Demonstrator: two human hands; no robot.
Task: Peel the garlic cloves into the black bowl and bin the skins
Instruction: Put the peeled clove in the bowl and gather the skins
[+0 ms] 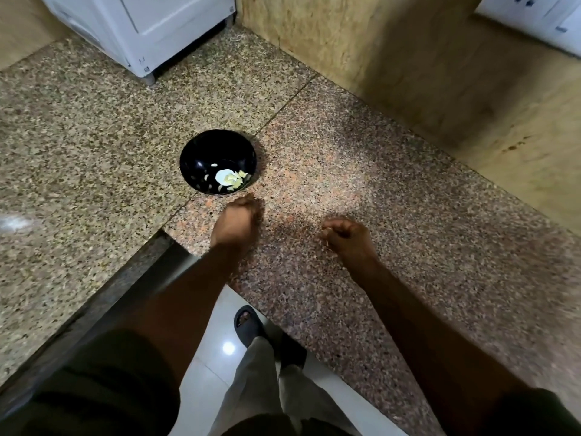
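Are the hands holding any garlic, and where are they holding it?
It cannot be told. Both the left hand and the right hand are curled and blurred above the counter. Something pale peeks from the right fingers, maybe skin. The black bowl is untouched.

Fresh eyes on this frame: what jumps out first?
The black bowl on the speckled granite counter, with pale garlic pieces gathered at its near side. Just in front, the left hand and right hand hover curled over the counter. A white appliance stands at the far left.
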